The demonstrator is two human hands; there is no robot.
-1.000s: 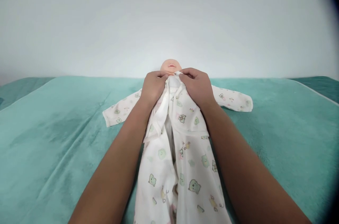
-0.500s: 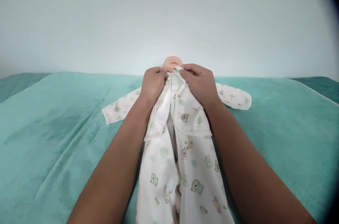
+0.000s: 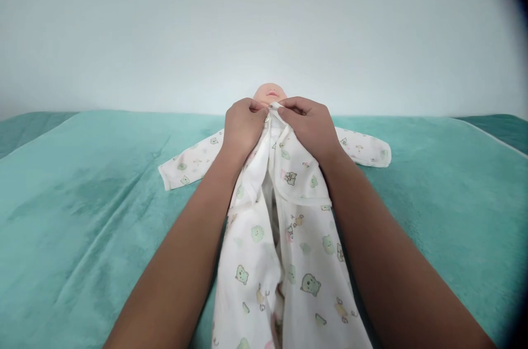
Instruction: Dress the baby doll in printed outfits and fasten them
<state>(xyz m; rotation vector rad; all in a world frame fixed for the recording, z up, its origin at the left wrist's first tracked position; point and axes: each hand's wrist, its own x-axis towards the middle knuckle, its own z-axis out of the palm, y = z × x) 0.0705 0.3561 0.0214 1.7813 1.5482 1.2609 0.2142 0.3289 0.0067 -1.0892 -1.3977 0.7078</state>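
A baby doll [image 3: 270, 91] lies on its back, only the lower part of its head showing beyond my hands. It wears a white baby jacket [image 3: 303, 175] printed with green and yellow animals, its sleeves spread to both sides, over matching trousers [image 3: 307, 266]. My left hand [image 3: 246, 126] pinches the jacket's left front edge at the neck. Opposite it, my right hand [image 3: 309, 123] pinches the right front edge at the collar. The two edges meet or nearly meet there; below, the front hangs apart. Any fastener between my fingertips is too small to make out.
A teal plush blanket [image 3: 82, 217] with a long crease on the left lies under the doll. Darker teal cloth [image 3: 501, 129] shows at both far corners. Behind stands a plain pale wall [image 3: 264, 18].
My left hand has moved right and slightly up, bringing the left jacket edge against the right one at the neck. My right hand stays almost in place.
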